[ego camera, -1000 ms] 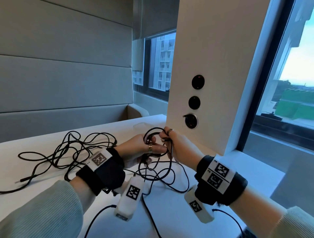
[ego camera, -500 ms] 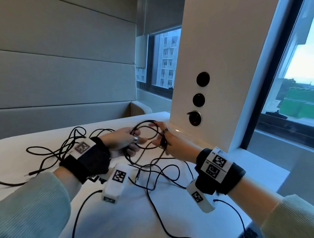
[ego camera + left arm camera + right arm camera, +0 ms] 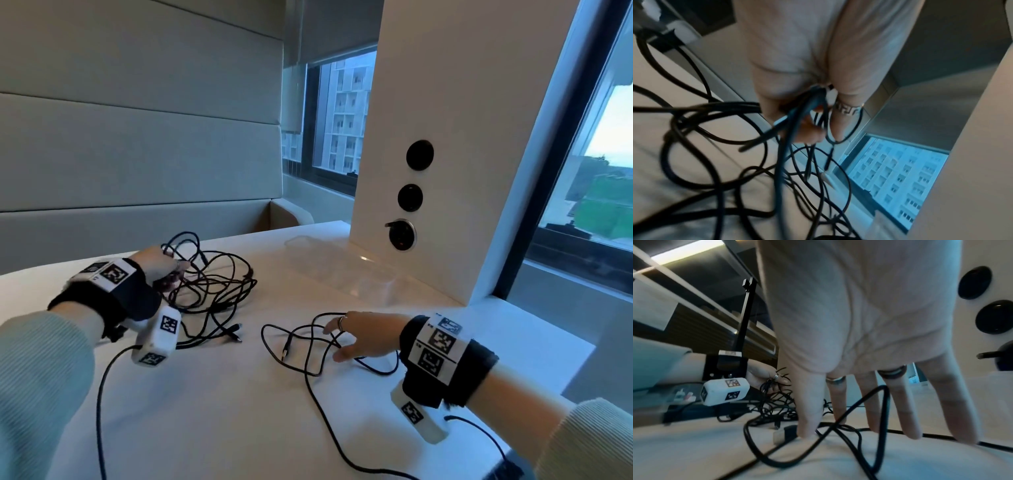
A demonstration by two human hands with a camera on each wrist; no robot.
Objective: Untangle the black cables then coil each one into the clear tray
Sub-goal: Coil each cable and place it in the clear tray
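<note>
A tangle of black cables (image 3: 219, 287) lies at the left of the white table (image 3: 222, 411). My left hand (image 3: 171, 274) grips several of its strands in curled fingers; the left wrist view shows the bunch of strands (image 3: 801, 113) pinched in that hand (image 3: 813, 112). One separate black cable (image 3: 285, 350) lies in loose loops at the centre right. Over it my right hand (image 3: 334, 344) is spread, fingers straight and tips down at the table around a loop (image 3: 887, 410), holding nothing. The clear tray (image 3: 329, 253) stands at the foot of the pillar, faint and hard to make out.
A white pillar (image 3: 445, 102) with three round black sockets (image 3: 419, 155) rises at the back right, windows on both sides of it. A padded wall runs behind the table. Thin leads from the wrist cameras (image 3: 99, 394) trail across the near table.
The hands, which held cable loops together in the air near the pillar, have parted. The left went left with the tangle; the right came down flat over one freed cable.
</note>
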